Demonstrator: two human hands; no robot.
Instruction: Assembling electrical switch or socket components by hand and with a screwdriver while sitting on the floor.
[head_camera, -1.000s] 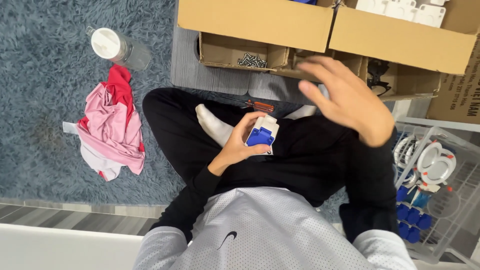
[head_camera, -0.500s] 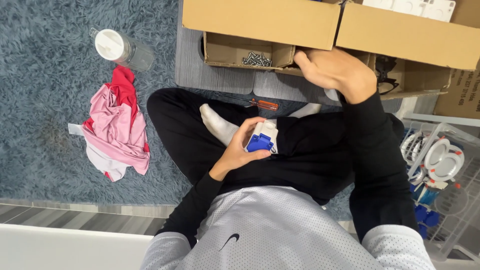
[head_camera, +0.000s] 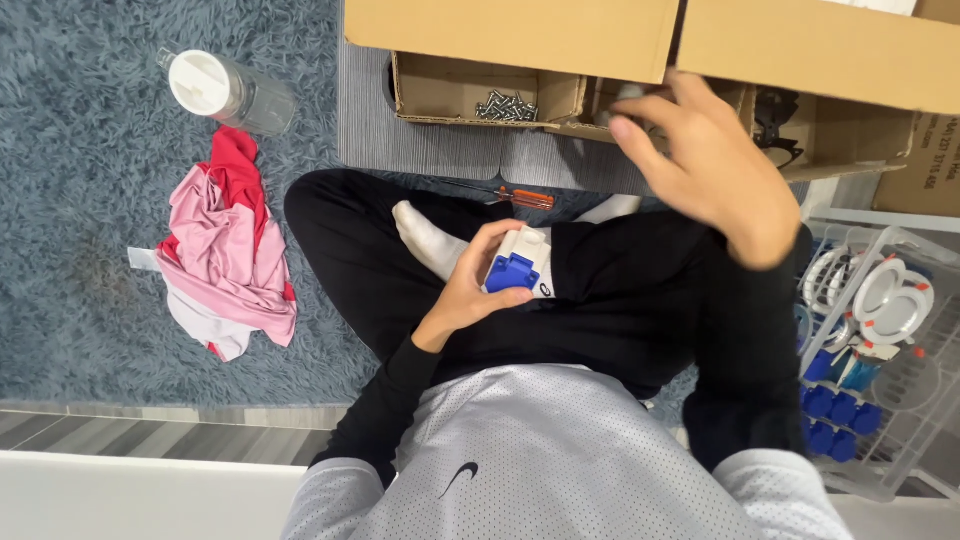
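Socket (head_camera: 520, 262) sat mid-frame, clamped in our left hand (head_camera: 470, 290). Right hand (head_camera: 705, 165), fingers loosely curled and empty, reached toward upper-centre box (head_camera: 450, 90) of screws (head_camera: 505, 105); likely fetching step, next needing a precise pinch.

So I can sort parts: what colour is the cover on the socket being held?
Blue cover, white body; head view.

Pink-and-red cloth (head_camera: 228, 255) on blue shag rug (head_camera: 80, 180), white-lidded clear jar (head_camera: 225, 92) — orange-handled screwdriver (head_camera: 515, 197), clear bin (blue parts) (head_camera: 880, 440).

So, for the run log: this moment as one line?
left hand: holds blue-white socket | right hand: raised by cardboard box with screws
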